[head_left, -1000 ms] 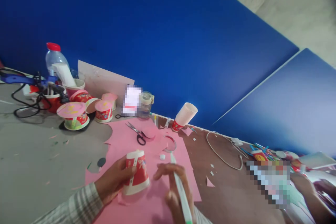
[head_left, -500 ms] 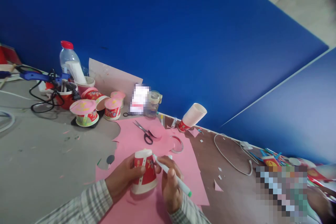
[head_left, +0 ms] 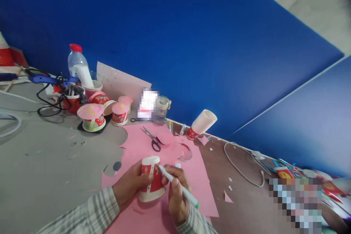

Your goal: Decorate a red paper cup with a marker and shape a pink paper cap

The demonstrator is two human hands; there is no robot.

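Observation:
My left hand (head_left: 131, 184) is closed around the left side of a red and white paper cup (head_left: 154, 182), held upside down above pink paper (head_left: 199, 186). A white strip with small dark marks runs down the cup's side. In my right hand (head_left: 178, 195) is a white marker (head_left: 182, 188) with a green end, its tip at the upper right of the cup's red band. Whether the tip touches the cup I cannot tell. Something small and white, perhaps the marker's cap, shows behind my right fingers. Scissors (head_left: 154, 140) and a roll of tape (head_left: 186, 152) lie farther back on the paper.
At the left stand several decorated cups (head_left: 91, 117), a bottle with a red cap (head_left: 78, 60) and a tangle of dark cable. A stack of paper cups (head_left: 202, 124) leans by the blue partition (head_left: 170, 33). A white cable (head_left: 242, 179) and paper scraps lie right.
The marker tip has moved a little down the cup's side, from near its top rim onto the red band. My left hand keeps its hold. The whole view has shifted slightly.

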